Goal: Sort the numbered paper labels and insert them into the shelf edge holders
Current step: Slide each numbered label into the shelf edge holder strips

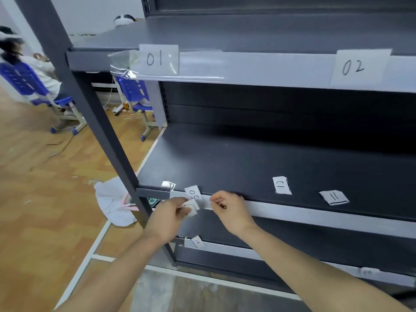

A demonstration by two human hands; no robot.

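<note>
My left hand [172, 213] pinches a small white paper label [191, 208] against the clear edge holder [292, 216] of the middle shelf. My right hand [231, 209] presses fingertips on that holder just right of the label. A label reading 05 [194, 193] sticks up at the shelf lip above my left hand. Labels 12 [281, 185] and 11 [334, 197] lie loose on the middle shelf. Labels 01 [158, 59] and 02 [358, 67] sit in the top shelf's holder. A label marked 10 [197, 242] sits in the lower shelf's holder.
The dark grey shelf upright [90, 104] runs diagonally left of my hands. A white cloth and pink item [112, 203] lie on the wooden floor. Blue chairs [24, 83] and a seated person are at the far left. Crumpled clear tape [168, 185] sits at the shelf corner.
</note>
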